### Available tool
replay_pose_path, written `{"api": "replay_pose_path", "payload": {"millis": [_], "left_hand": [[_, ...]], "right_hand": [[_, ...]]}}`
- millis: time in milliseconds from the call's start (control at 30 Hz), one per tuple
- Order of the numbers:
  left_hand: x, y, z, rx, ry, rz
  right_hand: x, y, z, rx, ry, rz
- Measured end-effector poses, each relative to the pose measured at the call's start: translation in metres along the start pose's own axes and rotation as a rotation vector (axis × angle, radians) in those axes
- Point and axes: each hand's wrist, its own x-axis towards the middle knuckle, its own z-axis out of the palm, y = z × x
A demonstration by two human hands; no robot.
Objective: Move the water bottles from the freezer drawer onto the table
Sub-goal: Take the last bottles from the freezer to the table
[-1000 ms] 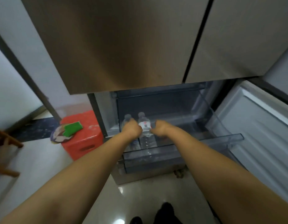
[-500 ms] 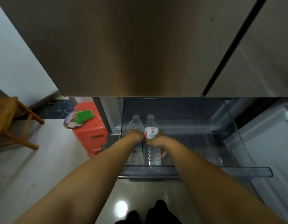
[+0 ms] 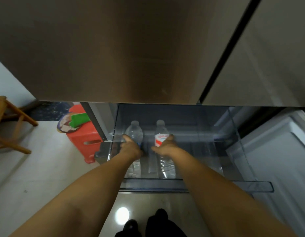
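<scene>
Two clear water bottles are lying side by side in the open freezer drawer [image 3: 242, 184] at the frame's centre, caps pointing away from you. Your left hand [image 3: 131, 147] is wrapping around the middle of the left bottle [image 3: 135, 132], and your right hand [image 3: 165, 146] is closing loosely on the red-labelled bottle [image 3: 161, 134], fingers curled on its side. A red stool [image 3: 83, 142] is standing left of the drawer, with a wooden chair [image 3: 9, 124] at the left edge.

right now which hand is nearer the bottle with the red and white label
Right. The right hand is on the red-labelled bottle, fingers around it. The left hand is on the other bottle, to its left.
</scene>
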Motion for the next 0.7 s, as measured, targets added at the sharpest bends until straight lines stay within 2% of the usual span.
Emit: {"api": "replay_pose_path", "payload": {"millis": [100,233,333,433,533,700], "left_hand": [[0.004,-0.003,-0.009,-0.088,-0.082,0.015],[0.005,-0.006,-0.011,-0.142,-0.064,0.076],[0.001,-0.006,-0.018,-0.295,-0.145,0.109],[-0.011,-0.001,-0.026,-0.368,-0.2,0.103],[-0.03,0.013,-0.036,-0.573,-0.322,0.042],[-0.054,0.026,-0.055,-0.818,-0.458,0.024]], "right_hand": [[0.001,0.01,0.004,0.062,0.032,0.052],[0.002,0.009,-0.005,0.158,0.011,0.067],[-0.002,0.011,-0.015,0.445,-0.018,0.066],[-0.008,0.009,-0.032,0.733,-0.112,0.167],[-0.019,0.002,-0.054,0.822,-0.234,0.205],[-0.041,0.0,-0.072,1.028,-0.192,0.148]]}}
